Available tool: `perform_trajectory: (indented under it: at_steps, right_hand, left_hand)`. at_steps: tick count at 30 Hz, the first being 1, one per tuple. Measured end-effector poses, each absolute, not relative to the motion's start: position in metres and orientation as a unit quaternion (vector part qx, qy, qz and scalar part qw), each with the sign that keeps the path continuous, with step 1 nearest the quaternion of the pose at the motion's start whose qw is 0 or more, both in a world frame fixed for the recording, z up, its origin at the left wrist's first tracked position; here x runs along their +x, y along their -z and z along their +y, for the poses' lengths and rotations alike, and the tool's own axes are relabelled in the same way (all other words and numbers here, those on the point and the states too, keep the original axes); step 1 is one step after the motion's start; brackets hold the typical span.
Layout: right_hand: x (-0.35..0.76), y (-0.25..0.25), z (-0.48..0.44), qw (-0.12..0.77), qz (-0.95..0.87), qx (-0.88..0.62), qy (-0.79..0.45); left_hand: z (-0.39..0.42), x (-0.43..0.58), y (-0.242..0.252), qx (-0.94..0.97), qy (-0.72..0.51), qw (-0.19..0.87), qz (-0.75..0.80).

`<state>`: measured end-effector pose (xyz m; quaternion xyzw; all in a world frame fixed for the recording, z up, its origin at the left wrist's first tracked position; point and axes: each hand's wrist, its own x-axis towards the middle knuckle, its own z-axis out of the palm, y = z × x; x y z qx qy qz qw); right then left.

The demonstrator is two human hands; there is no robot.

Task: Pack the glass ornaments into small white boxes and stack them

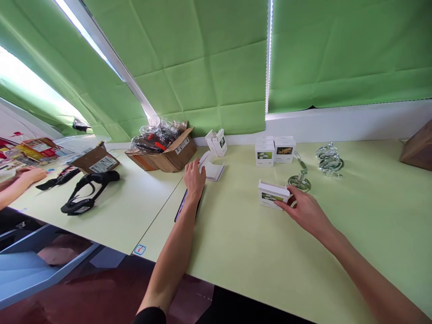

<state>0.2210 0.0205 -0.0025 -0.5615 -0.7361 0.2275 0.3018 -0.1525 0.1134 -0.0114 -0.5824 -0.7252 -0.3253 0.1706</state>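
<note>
- Pale green worktop [243, 252], lit from the far side; green blinds [202, 67] behind.
- Small white box [272, 194] with a flower picture on its near face lies right of centre, directly under the right hand's fingertips.
- Right hand [303, 209]: fingers spread loosely, tips touching the box's right end and top edge; not closed round it.
- Flat white folded carton [212, 170] lies left of centre, just beyond the left hand.
- Left hand [194, 177]: fingers extended and resting on the near edge of the carton; palm down, no grip visible. Forearm lies over a dark phone-like slab [182, 207].
- Open white carton [218, 141] stands farther back, upright.
- Two more white picture boxes [274, 150] stand side by side at the far edge, well apart from both hands.
- Glass pieces [329, 159] and a round glass lid [299, 181] sit right of the boxes, the lid just beside the handled box.
- Brown cardboard box [168, 155] of bagged items far left, with a barcode label; print too small to read.
- Another person's hand [32, 175] at the far left edge, by black straps [87, 191].
</note>
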Motion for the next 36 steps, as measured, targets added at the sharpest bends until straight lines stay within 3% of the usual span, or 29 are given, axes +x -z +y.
perform_trajectory:
  at_steps: [16, 28, 33, 36]
  right_hand:
    - [0.225, 0.005, 0.024, 0.281, -0.736, -0.576, -0.219]
    - [0.224, 0.005, 0.025, 0.292, -0.739, -0.565, -0.221]
    - [0.224, 0.002, 0.024, 0.295, -0.733, -0.561, -0.246]
    - [0.224, 0.000, 0.023, 0.288, -0.728, -0.565, -0.262]
  left_hand:
    - [0.114, -0.159, 0.020, -0.603, 0.283, 0.176, -0.725]
    - [0.093, -0.137, -0.017, -0.576, 0.486, 0.235, -0.614]
    - [0.062, -0.115, -0.037, -0.534, 0.550, 0.166, -0.620]
    - [0.053, -0.104, -0.041, -0.548, 0.624, 0.001, -0.557]
